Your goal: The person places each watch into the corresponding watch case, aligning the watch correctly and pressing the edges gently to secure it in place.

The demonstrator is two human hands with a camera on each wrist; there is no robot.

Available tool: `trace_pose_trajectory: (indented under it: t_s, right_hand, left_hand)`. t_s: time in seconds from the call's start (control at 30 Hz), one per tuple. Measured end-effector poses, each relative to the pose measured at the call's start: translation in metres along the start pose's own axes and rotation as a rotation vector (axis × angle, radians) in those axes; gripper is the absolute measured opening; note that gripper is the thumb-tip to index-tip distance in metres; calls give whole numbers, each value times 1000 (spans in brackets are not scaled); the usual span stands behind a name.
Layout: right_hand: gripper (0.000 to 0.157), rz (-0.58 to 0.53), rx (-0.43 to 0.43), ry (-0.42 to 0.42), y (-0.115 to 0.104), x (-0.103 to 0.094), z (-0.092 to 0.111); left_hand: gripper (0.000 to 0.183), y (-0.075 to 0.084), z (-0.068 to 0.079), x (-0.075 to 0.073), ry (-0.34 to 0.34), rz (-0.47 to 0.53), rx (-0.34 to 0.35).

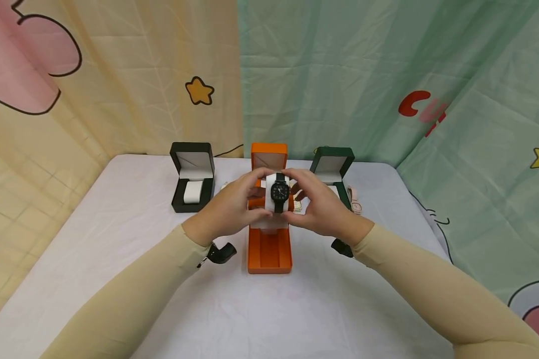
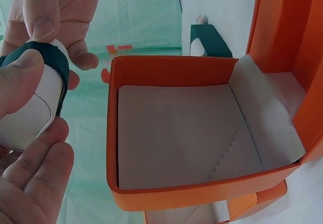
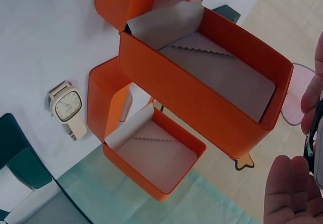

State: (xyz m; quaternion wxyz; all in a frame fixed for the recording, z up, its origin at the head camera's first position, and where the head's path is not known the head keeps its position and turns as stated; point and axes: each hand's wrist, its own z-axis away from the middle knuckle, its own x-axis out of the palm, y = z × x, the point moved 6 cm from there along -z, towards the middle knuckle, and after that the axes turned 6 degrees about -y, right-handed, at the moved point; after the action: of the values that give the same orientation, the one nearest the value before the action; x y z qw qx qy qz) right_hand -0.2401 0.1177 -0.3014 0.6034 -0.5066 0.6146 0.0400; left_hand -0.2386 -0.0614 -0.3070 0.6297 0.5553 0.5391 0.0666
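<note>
A black-strapped wristwatch (image 1: 280, 191) with a dark dial is wrapped round a white watch pillow (image 1: 270, 199). My left hand (image 1: 240, 202) grips the pillow from the left, thumb below and fingers above. From the other side my right hand (image 1: 321, 204) holds it the same way. In the left wrist view, a thumb lies on the strap (image 2: 53, 62) and fingers support the white pillow underneath. Both hands are raised over an open orange box (image 1: 269, 252), whose lid lining (image 2: 176, 133) shows in the wrist views. Part of that box is hidden behind the hands.
A second orange box (image 1: 269, 149) stands open behind. To the left is an open black watch box (image 1: 192, 167) with a white pillow (image 1: 192, 192); to the right, an open green box (image 1: 334, 162). A beige watch (image 3: 67, 107) and a pink-strapped watch (image 1: 355, 202) lie on the white table (image 1: 117, 214).
</note>
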Motion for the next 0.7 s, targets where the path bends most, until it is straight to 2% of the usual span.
trace_pose_trajectory:
  t_s: [0.23,0.47,0.7]
  right_hand:
    - [85,10,17,-8,0,0,-1]
    - [89,26,21,-11,-1,-2,3]
    - [88,41,28,-27,-7,-2,10]
  left_hand:
    - [79,1,0,-2,7,-28,2]
    - [81,3,5,-5,28,-155,3]
    - [81,7,11,-2,14,-141,28]
